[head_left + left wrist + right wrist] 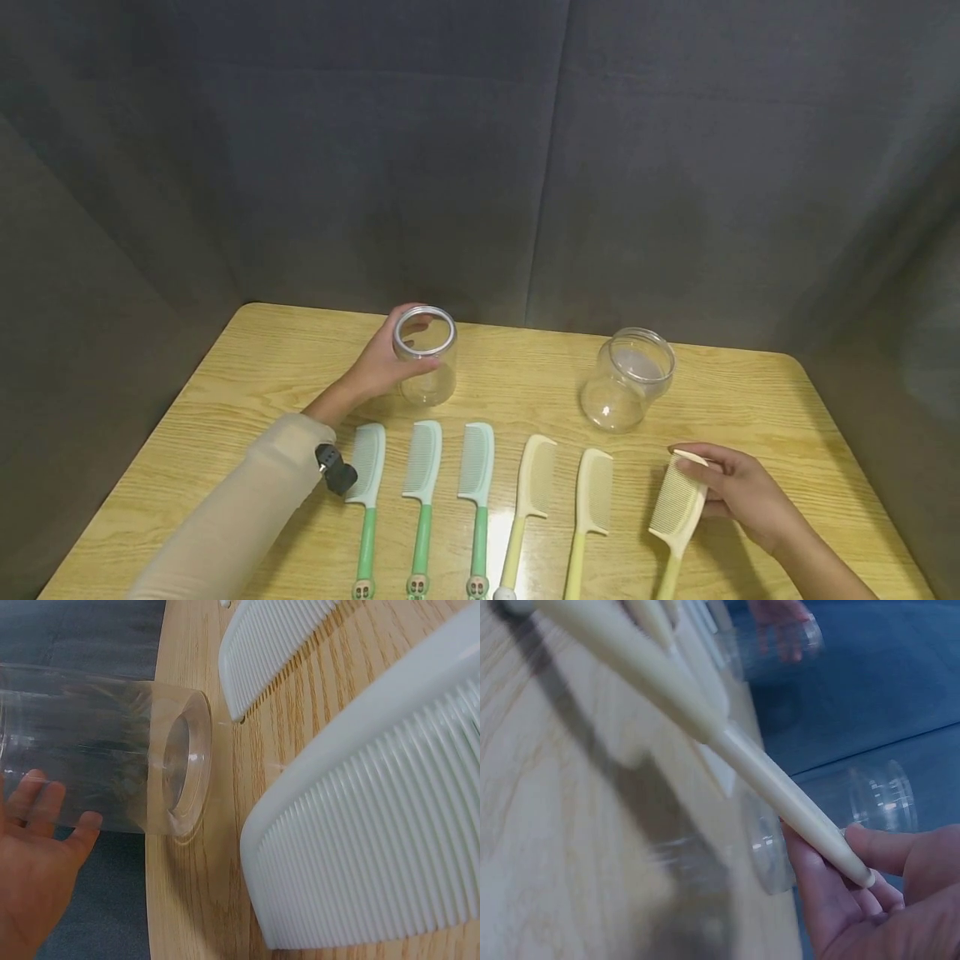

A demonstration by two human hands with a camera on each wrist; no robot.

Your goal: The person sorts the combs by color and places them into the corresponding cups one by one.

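The left hand [382, 362] wraps the straight clear jar [425, 356] from its 9 o'clock side. The fingers curl round the far wall and the thumb lies on the near rim, a grip that appears meant to keep the upright, open-mouthed jar steady on the table [525, 400]. In the left wrist view, the fingertips [45, 799] press on the transparent wall just above the base.

The right hand [738, 492] holds the cream comb [677, 508] at the head end. Its fingers are narrowly closed, thumb on the spine and the others behind the teeth. The comb lies at 9 o'clock of the palm, tilted, with its handle pointing toward 6 o'clock and its head raised off the table. This looks like a lifting grip. The right wrist view shows the comb's tip resting between thumb and fingers [832, 900].

The rounded clear jar [627, 379] stands open at 11 o'clock of the right hand, well apart from it.

Three green combs [422, 492] lie in a row at 6 o'clock of the straight jar. Two more cream combs [558, 508] continue the row toward 3 o'clock, with all handles pointing toward 6 o'clock.
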